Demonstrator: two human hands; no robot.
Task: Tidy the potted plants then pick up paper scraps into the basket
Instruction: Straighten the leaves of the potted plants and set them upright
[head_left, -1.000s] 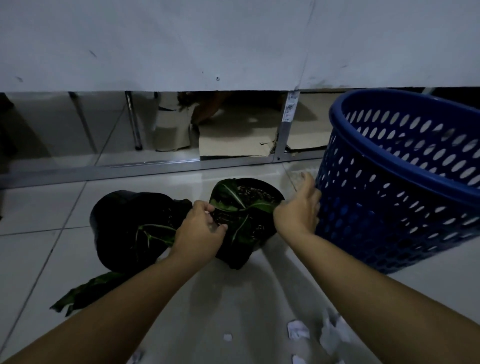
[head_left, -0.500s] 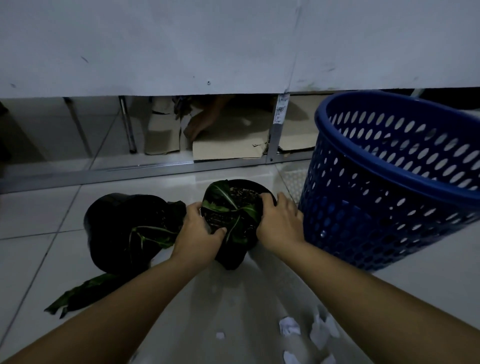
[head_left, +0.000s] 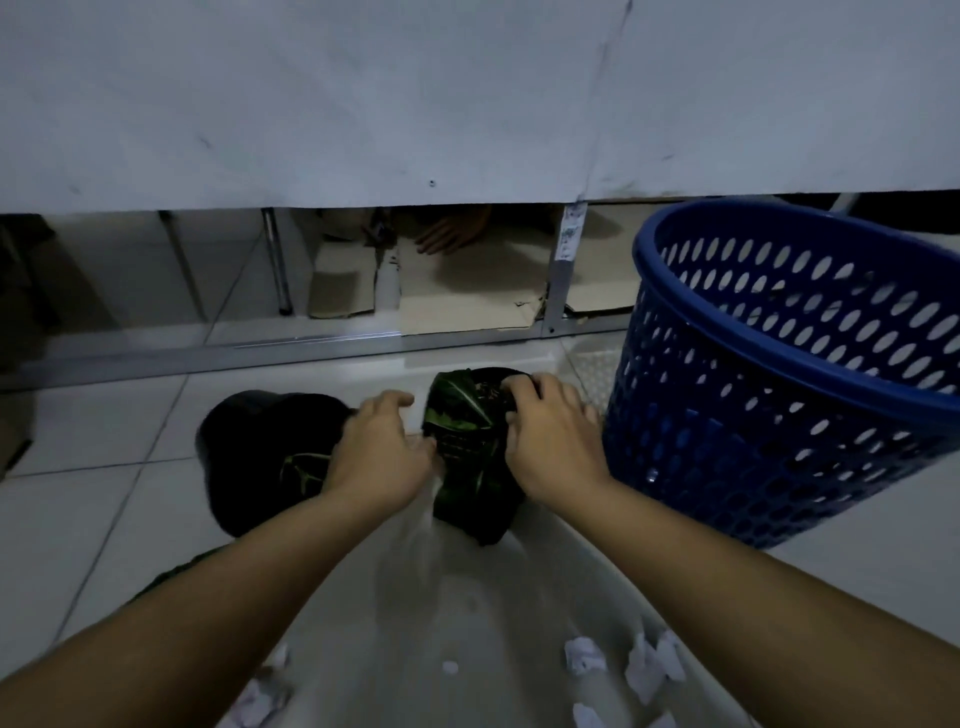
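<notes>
Seeing small pot (head_left: 475, 457) sitting on floor just left of basket (head_left: 779, 374), leaves lying across its top. My right hand (head_left: 553, 441) gripping pot's right rim, fingers curled over edge. My left hand (head_left: 379, 452) pressing against pot's left side, fingers bent and close together, thumb tip hidden. Bigger pot (head_left: 260, 457) lying left of small pot, partly behind left hand. Scraps (head_left: 584, 656) lying on floor nearer me than small pot.
</notes>
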